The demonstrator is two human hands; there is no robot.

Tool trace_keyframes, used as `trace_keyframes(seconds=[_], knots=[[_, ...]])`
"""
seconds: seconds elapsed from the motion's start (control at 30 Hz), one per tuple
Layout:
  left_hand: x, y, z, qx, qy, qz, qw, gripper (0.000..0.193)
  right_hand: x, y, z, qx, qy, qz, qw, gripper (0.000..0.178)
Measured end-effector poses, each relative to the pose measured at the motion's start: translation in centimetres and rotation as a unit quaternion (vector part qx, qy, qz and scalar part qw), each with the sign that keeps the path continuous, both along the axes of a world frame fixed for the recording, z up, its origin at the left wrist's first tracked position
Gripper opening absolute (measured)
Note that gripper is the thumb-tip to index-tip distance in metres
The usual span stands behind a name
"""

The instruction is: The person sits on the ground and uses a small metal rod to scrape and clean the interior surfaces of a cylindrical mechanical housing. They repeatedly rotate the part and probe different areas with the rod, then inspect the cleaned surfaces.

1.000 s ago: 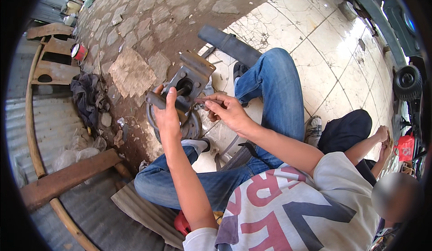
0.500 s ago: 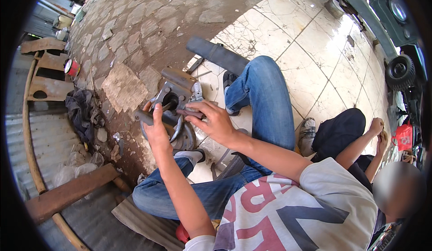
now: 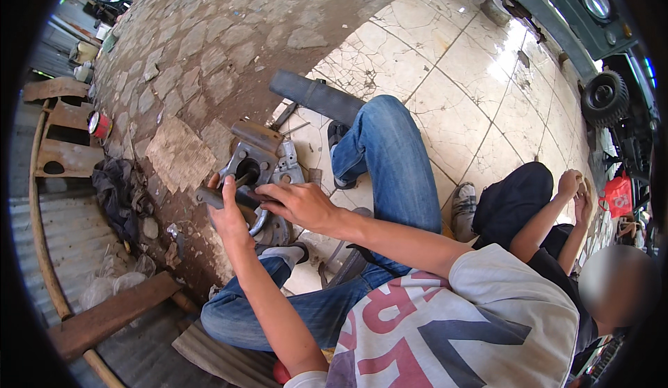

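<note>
On the ground between my legs stands a heavy grey metal assembly (image 3: 260, 157) with bolt heads, a round opening and a brown cylindrical part (image 3: 256, 136) on its far side. My left hand (image 3: 229, 222) is closed around a thick dark metal bar (image 3: 208, 196) at the assembly's near left, thumb pointing up. From the right, my right hand (image 3: 303, 206) reaches in, fingers bent and pressed together at the bar's right end. Whatever small piece is in those fingers is mostly hidden. Below both hands, a round metal flange (image 3: 277, 232) shows in part.
Past my knee lies a dark ribbed roll (image 3: 316, 99) beside some hand tools (image 3: 284, 116). Flat cardboard (image 3: 179, 155) and a dark cloth (image 3: 122, 193) are on the left, with a red can (image 3: 99, 125). At right sits another person (image 3: 518, 207), near a vehicle tyre (image 3: 604, 100).
My right hand has moved left and closer to my left hand; the dark piece visible in its fingers before is now mostly hidden. The whole view has shifted slightly.
</note>
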State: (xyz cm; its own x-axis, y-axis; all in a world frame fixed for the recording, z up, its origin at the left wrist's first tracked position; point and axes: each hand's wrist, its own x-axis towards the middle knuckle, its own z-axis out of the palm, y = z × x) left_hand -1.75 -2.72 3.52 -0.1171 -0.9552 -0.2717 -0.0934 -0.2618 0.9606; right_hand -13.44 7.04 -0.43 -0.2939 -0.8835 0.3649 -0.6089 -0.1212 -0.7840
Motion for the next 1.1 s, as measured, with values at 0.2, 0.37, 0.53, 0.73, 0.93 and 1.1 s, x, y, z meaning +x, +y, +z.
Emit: trace_keyframes(seconds=[0.2,0.37,0.53,0.73,0.93,1.1], knots=[[0.2,0.0,-0.4,-0.011,0.006,-0.002,1.0,0.057,-0.2,0.1,0.3,-0.011,-0.08,0.045,0.996,0.032],[1.1,-0.5,-1.0,-0.028,0.011,0.012,0.999,0.056,-0.3,1.1,0.3,0.014,-0.125,0.083,0.989,0.033],[1.7,-1.6,-0.8,0.025,-0.006,0.052,0.998,0.062,-0.7,1.4,-1.3,0.024,-0.196,0.024,0.98,0.037],[3.5,-3.2,-1.6,0.046,0.08,0.037,0.995,0.062,-1.4,1.3,-3.3,0.129,-0.399,0.021,0.907,0.035],[4.5,-3.0,-3.1,0.032,0.142,0.09,0.985,0.05,-1.3,0.9,-5.5,0.093,-0.411,-0.022,0.906,0.032],[6.4,-3.3,-6.5,-0.064,0.185,0.064,0.979,0.043,-1.3,0.8,-4.5,0.129,-0.435,-0.038,0.89,0.033]])
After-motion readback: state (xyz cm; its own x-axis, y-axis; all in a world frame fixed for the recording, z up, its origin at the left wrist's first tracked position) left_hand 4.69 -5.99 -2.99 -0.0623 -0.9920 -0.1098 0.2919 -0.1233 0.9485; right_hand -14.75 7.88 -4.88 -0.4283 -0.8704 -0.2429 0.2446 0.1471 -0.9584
